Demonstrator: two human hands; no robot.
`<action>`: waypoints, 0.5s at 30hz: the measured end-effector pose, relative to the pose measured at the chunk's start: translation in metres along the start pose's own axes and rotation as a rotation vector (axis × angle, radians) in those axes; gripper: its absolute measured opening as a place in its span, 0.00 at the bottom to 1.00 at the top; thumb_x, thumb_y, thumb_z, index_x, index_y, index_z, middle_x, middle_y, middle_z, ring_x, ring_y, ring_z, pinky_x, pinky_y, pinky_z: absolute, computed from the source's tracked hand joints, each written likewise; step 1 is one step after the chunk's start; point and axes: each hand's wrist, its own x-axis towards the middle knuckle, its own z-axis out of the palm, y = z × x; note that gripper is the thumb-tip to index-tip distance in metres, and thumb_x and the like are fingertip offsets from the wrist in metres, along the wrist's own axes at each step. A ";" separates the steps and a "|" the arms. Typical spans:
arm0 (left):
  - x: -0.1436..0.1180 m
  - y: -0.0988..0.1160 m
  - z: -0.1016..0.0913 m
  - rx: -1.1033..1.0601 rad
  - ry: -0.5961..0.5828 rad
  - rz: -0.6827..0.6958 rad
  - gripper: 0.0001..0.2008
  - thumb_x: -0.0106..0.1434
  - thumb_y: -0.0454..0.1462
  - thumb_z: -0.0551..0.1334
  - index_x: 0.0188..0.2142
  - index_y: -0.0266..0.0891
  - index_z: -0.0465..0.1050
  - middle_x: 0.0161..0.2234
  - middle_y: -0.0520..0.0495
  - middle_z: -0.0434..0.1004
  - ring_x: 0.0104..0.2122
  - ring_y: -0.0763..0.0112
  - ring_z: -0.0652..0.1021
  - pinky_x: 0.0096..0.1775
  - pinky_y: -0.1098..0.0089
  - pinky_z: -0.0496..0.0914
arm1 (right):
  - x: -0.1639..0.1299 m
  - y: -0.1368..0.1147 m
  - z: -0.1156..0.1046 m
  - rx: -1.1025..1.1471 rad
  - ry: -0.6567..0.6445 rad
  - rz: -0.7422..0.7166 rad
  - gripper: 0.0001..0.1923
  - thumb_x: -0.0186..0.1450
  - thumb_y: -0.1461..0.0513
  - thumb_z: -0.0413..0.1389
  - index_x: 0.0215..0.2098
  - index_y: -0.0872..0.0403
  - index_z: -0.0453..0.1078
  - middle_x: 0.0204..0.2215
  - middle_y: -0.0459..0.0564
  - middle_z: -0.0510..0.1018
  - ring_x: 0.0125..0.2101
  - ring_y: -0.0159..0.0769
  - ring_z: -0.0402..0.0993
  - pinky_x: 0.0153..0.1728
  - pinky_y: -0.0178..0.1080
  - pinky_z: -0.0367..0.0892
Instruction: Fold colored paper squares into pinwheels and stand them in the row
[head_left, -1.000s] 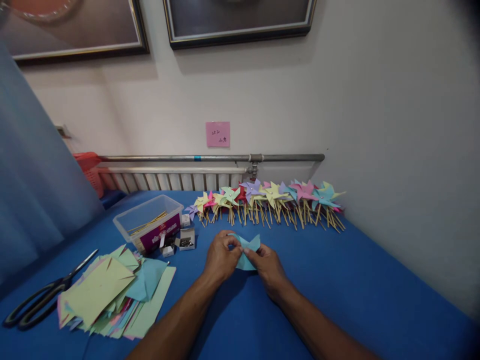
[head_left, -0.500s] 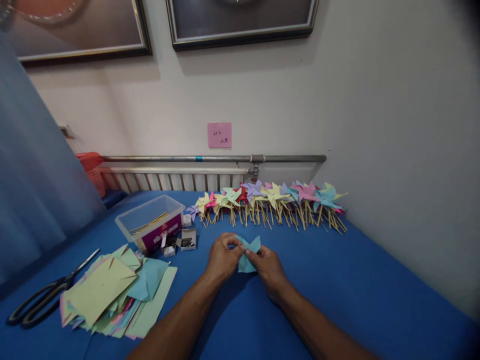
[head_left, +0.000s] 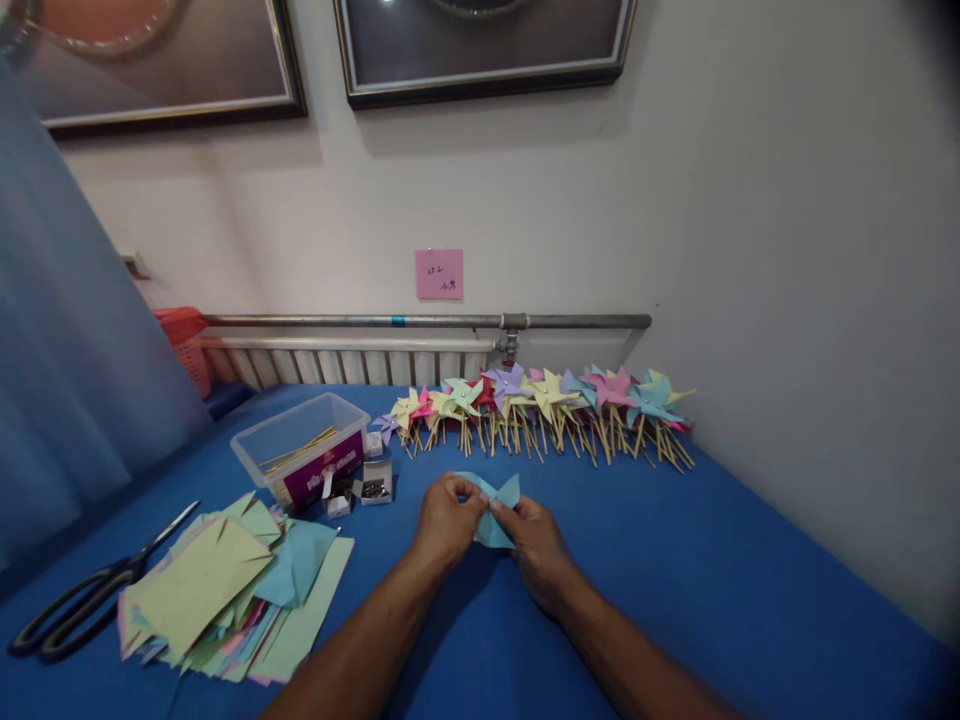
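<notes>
Between my two hands is a light blue paper pinwheel (head_left: 493,532), its points partly folded in to the middle. My left hand (head_left: 448,520) pinches it at the left, thumb and finger near its centre. From the right, my right hand (head_left: 538,545) grips the paper, with its thumb pressed at the centre too. The fingers hide part of the folds, and I cannot make out whether a pin is in the centre. To the left lies a pile of cut paper sheets (head_left: 206,575) in pale green, yellow, blue and pink.
Black-handled scissors (head_left: 97,595) lie left of the paper. Behind stand a clear plastic box (head_left: 300,450) with thin sticks and small open boxes of pins (head_left: 375,485). Finished pinwheels (head_left: 551,395) on sticks line the back, before a radiator (head_left: 352,362) and pipe.
The blue paper's upper left part has shifted slightly left under my left fingers. Both hands keep nearly the same place and grip.
</notes>
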 end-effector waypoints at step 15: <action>-0.001 0.004 -0.004 0.122 -0.053 0.062 0.05 0.54 0.33 0.64 0.22 0.38 0.74 0.33 0.47 0.77 0.35 0.67 0.76 0.39 0.69 0.68 | 0.004 0.006 -0.005 -0.045 0.090 0.011 0.23 0.50 0.47 0.69 0.33 0.56 0.77 0.24 0.48 0.82 0.24 0.39 0.75 0.28 0.37 0.67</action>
